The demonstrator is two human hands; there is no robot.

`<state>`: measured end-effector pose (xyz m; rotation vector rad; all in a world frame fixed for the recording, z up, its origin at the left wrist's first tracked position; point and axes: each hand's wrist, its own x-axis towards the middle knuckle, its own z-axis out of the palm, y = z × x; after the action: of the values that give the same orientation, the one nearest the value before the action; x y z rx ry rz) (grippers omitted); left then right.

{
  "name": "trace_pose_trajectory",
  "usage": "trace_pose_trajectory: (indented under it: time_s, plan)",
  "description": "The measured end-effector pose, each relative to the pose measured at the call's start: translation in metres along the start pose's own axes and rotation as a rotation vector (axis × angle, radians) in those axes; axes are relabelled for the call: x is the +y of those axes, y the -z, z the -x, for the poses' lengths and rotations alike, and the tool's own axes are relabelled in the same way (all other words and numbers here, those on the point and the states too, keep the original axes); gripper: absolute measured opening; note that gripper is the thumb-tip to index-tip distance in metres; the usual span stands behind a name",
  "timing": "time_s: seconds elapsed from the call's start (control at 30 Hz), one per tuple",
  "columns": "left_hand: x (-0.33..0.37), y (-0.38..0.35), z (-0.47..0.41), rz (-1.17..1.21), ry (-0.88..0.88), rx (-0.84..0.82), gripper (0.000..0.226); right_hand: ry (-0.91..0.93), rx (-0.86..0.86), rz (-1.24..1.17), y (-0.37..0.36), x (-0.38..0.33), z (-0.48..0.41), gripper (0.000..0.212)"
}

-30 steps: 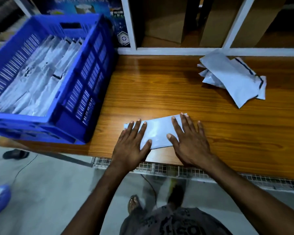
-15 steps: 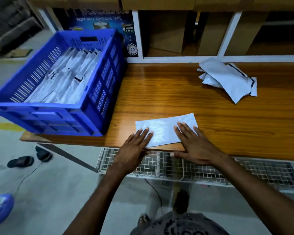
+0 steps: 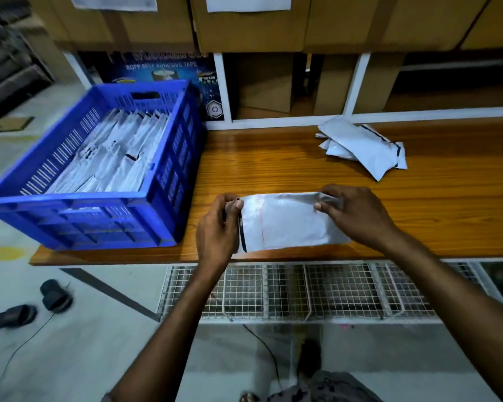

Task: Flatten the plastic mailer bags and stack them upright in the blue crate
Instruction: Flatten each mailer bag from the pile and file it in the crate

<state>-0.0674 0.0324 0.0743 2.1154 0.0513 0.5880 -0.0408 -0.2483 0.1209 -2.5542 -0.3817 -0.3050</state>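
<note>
both forearms [image 3: 169,329] are bare as far back as the view reaches, lean, with nothing on the wrists i can make out. the left hand [image 3: 218,227] and the right hand [image 3: 357,216] are ungloved, and the nails look cut short where a thumb shows. low down between the arms there's a patch of dark grey cloth [image 3: 323,385] with a faded, mottled print, too blurred to read. just left of it a few toes [image 3: 248,397] poke out, uncovered.
</note>
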Motion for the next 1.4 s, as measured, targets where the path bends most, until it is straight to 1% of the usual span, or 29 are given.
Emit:
trace_pose_trajectory:
  time_s: [0.03,0.07,0.1,0.17,0.2,0.27,0.33,0.37,0.4,0.47,0.53,0.63,0.77,0.83,0.97,1.03,1.1,1.17,1.23,1.33,1.4]
  plan:
    - [0.0,-0.006,-0.005,-0.015,0.0,-0.002,0.02,-0.025,-0.014,-0.019,-0.002,0.006,-0.01,0.022]
    - [-0.002,-0.013,-0.008,-0.039,0.005,-0.021,0.02,-0.062,-0.041,-0.026,-0.006,0.013,-0.018,0.028]
    - [-0.005,-0.02,-0.01,-0.072,0.019,-0.049,0.022,-0.111,-0.091,-0.001,-0.012,0.018,-0.023,0.04]
    - [-0.014,-0.037,-0.013,-0.173,-0.002,-0.087,0.038,-0.163,-0.174,0.161,-0.029,0.029,-0.026,0.065]
    - [-0.019,-0.048,-0.014,-0.238,-0.041,-0.114,0.046,-0.139,-0.17,0.236,-0.04,0.033,-0.026,0.071]
    - [-0.022,-0.066,-0.011,-0.384,-0.122,-0.236,0.053,-0.066,-0.191,0.269,-0.064,0.033,-0.024,0.065]
    - [-0.026,-0.085,-0.001,-0.494,-0.168,-0.416,0.058,-0.021,-0.323,0.267,-0.089,0.029,-0.021,0.055]
    - [-0.029,-0.094,0.006,-0.543,-0.174,-0.491,0.06,-0.005,-0.394,0.286,-0.101,0.029,-0.016,0.055]
    - [-0.034,-0.099,0.014,-0.584,-0.183,-0.533,0.062,0.003,-0.434,0.303,-0.112,0.029,-0.006,0.058]
    - [-0.044,-0.104,0.023,-0.623,-0.174,-0.56,0.066,-0.015,-0.432,0.303,-0.125,0.035,0.008,0.068]
    - [-0.047,-0.107,0.021,-0.608,-0.151,-0.574,0.067,-0.012,-0.427,0.275,-0.128,0.043,0.006,0.07]
    - [-0.053,-0.102,0.023,-0.629,-0.162,-0.546,0.066,-0.025,-0.429,0.29,-0.12,0.051,0.004,0.069]
    - [-0.06,-0.089,0.028,-0.643,-0.085,-0.566,0.067,-0.089,-0.473,0.363,-0.101,0.076,0.022,0.072]
    - [-0.058,-0.085,0.026,-0.654,-0.088,-0.582,0.068,-0.102,-0.51,0.367,-0.094,0.082,0.022,0.075]
    - [-0.07,-0.063,0.023,-0.692,-0.108,-0.617,0.068,-0.143,-0.539,0.395,-0.089,0.087,0.02,0.073]
    - [-0.075,-0.05,0.022,-0.668,-0.109,-0.638,0.07,-0.179,-0.542,0.425,-0.081,0.087,0.023,0.076]
    - [-0.073,-0.044,0.019,-0.57,-0.099,-0.655,0.068,-0.12,-0.501,0.418,-0.077,0.078,0.024,0.079]
    - [-0.07,-0.037,0.02,-0.414,-0.076,-0.571,0.064,0.004,-0.472,0.316,-0.076,0.056,0.025,0.083]
    - [-0.071,-0.029,0.028,-0.336,-0.069,-0.449,0.059,0.095,-0.507,0.229,-0.082,0.036,0.025,0.093]
    - [-0.079,-0.021,0.04,-0.316,-0.084,-0.341,0.049,0.12,-0.607,0.307,-0.1,0.025,0.029,0.106]
    - [-0.082,-0.015,0.047,-0.332,-0.094,-0.334,0.045,0.097,-0.567,0.356,-0.107,0.023,0.042,0.099]
